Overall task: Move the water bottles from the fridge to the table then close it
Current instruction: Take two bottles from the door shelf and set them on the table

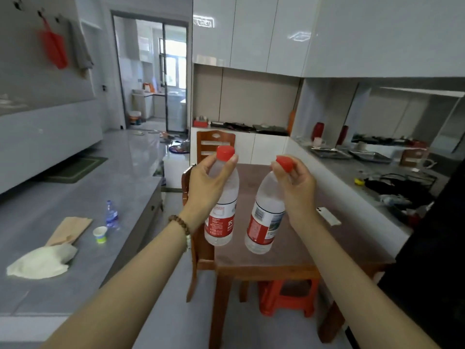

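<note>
My left hand [206, 180] grips the neck of a clear water bottle [222, 217] with a red cap and red label. My right hand [294, 182] holds a second, matching water bottle [264, 222] by its red cap, and this one hangs tilted. Both bottles are in the air above the near left part of the wooden table [281, 253], which has a brown cover. The fridge is not in view.
A wooden chair [198, 253] stands at the table's left side, another chair [214, 144] at its far end, and a red stool [286, 295] under it. A phone [328, 215] lies on the table. The grey counter on the left holds a small bottle [111, 215], a cup [100, 234] and a cloth [41, 260].
</note>
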`<move>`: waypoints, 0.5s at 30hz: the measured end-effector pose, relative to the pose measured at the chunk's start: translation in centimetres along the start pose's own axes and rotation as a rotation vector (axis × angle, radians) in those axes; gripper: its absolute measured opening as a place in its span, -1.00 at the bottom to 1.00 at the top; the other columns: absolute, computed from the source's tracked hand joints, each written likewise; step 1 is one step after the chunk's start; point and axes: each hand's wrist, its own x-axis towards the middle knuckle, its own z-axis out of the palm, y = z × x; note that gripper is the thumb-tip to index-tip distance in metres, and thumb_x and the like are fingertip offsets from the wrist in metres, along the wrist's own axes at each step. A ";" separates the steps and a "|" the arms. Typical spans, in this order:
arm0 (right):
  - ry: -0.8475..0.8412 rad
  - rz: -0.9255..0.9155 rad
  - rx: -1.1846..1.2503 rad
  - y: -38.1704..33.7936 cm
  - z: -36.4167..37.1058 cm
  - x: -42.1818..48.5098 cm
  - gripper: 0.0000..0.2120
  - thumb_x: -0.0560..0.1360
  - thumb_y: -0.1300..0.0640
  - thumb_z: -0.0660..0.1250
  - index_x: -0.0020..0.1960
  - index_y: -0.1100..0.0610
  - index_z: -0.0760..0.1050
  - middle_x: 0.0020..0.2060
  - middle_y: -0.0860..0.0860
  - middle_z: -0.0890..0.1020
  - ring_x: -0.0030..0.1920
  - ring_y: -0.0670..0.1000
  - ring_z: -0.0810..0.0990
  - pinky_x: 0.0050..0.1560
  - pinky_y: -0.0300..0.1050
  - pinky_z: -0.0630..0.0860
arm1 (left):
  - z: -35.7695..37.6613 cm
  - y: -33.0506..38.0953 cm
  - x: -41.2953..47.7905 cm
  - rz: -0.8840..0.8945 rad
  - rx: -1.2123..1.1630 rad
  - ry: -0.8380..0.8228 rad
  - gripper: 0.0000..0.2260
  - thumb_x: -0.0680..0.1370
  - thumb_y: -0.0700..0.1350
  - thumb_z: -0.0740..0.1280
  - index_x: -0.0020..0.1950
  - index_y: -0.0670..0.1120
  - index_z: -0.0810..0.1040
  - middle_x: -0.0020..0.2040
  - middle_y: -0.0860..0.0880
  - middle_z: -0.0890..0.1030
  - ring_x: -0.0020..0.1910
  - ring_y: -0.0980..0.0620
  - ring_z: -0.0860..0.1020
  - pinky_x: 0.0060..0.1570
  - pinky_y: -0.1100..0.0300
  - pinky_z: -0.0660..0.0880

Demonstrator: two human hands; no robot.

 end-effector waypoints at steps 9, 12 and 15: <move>-0.023 0.178 -0.055 17.9 0.3 11.4 -0.80 0.42 0.19 0.43 -0.03 -0.05 0.54 -0.07 -0.09 0.63 0.00 -0.13 0.60 0.07 -0.26 0.50 | 3.9 -17.8 12.1 -0.131 0.025 -0.101 -0.87 0.49 0.02 0.35 0.03 0.11 0.58 -0.08 0.15 0.64 -0.07 0.27 0.59 -0.07 0.40 0.51; -0.023 0.223 -0.033 22.7 0.5 14.6 -0.79 0.42 0.29 0.42 0.01 0.10 0.52 -0.11 -0.07 0.62 -0.12 -0.25 0.59 -0.01 -0.34 0.51 | 5.0 -22.9 15.2 -0.200 0.050 -0.146 -0.83 0.46 0.08 0.37 0.02 0.09 0.60 -0.05 0.05 0.66 -0.03 0.17 0.60 0.02 0.32 0.51; -0.014 0.285 -0.044 26.9 0.5 17.3 -0.75 0.41 0.30 0.43 0.06 0.17 0.51 -0.09 -0.03 0.63 -0.10 -0.20 0.60 0.04 -0.27 0.51 | 6.3 -26.6 17.7 -0.245 0.080 -0.178 -0.94 0.48 0.01 0.37 -0.06 0.12 0.58 -0.11 0.05 0.65 -0.11 0.27 0.57 -0.08 0.47 0.46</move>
